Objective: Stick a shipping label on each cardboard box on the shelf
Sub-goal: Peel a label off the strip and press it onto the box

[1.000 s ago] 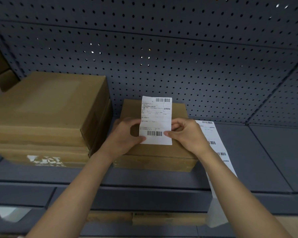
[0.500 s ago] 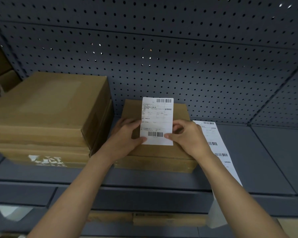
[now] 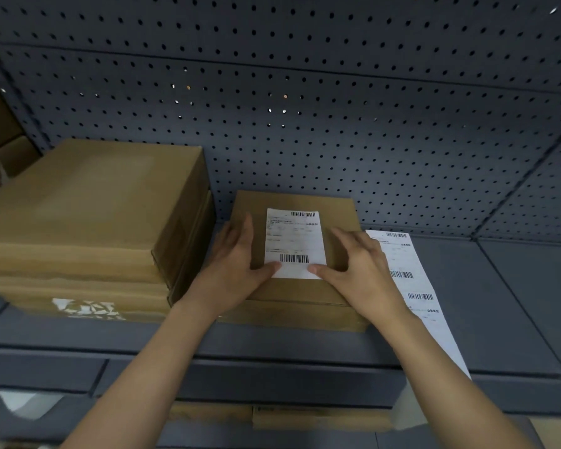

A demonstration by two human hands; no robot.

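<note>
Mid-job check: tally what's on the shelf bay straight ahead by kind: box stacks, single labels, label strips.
Cardboard box stacks: 2, large stack and small stack
Shipping label laid flat on the small stack: 1
Label strip lying loose: 1
Total: 4

label (image 3: 294, 243) on box (image 3: 339, 215), strip (image 3: 413, 288) right, seemingly overhanging

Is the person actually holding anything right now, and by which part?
Nothing is gripped. The shipping label lies flat on the small box; the left hand and right hand press their thumbs on its two lower corners.
</note>
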